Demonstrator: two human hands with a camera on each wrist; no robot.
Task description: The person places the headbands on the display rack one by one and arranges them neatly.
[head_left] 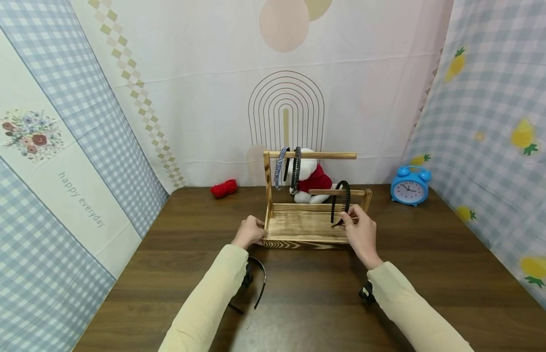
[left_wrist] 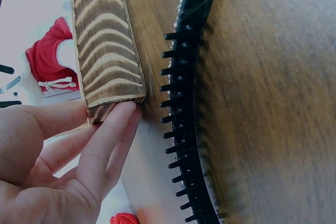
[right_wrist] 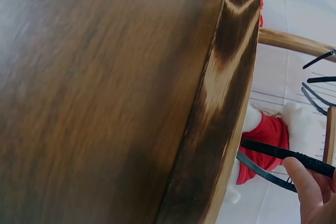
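Observation:
A wooden rack with a shallow tray and two raised bars stands on the table. My left hand grips its front left corner, thumb and fingers on either side of the wood in the left wrist view. A black toothed headband hangs over the lower right bar. My right hand pinches it near its lower end, also seen in the right wrist view. On the taller bar hang a blue patterned headband and dark ones. Another black headband lies beside my left forearm, partly hidden.
Behind the rack sits a white plush toy in red clothing. A blue alarm clock stands at the back right of the table. A red bundle lies at the back left. Patterned cloth hangs around the table.

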